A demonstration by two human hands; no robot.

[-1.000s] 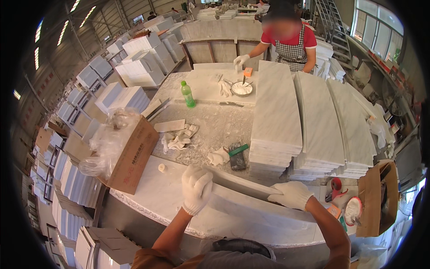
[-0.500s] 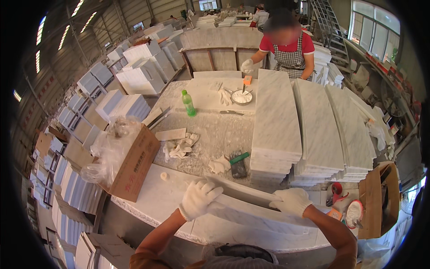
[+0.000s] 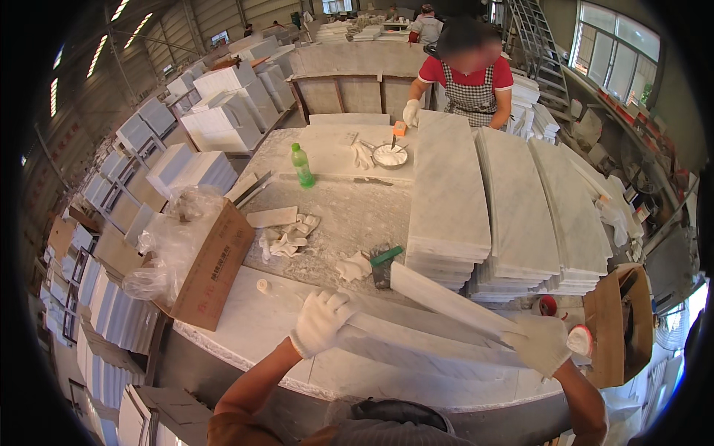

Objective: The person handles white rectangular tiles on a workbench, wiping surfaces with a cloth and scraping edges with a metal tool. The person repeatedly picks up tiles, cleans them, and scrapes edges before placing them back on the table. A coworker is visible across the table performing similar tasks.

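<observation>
Bowl [image 3: 390,155]: white paste, tool | left hand [image 3: 320,321], right hand [image 3: 541,343]: gripping marble strip [image 3: 446,300]

On the dusty grey stone worktable [image 3: 349,215] in front of you, a green plastic bottle [image 3: 302,166] stands upright toward the far left. Right of that bottle sits a white round bowl [image 3: 390,156], and nearer to you than the bottle lie crumpled white rags [image 3: 286,238]. Well left of the rags, at the table's left edge, an open brown cardboard box [image 3: 216,271] holds clear plastic wrap [image 3: 167,245]. Right of the bowl, tall stacks of long white marble slabs [image 3: 513,208] cover the table, and behind it a person in a red shirt and checked apron [image 3: 467,82] stands.
</observation>
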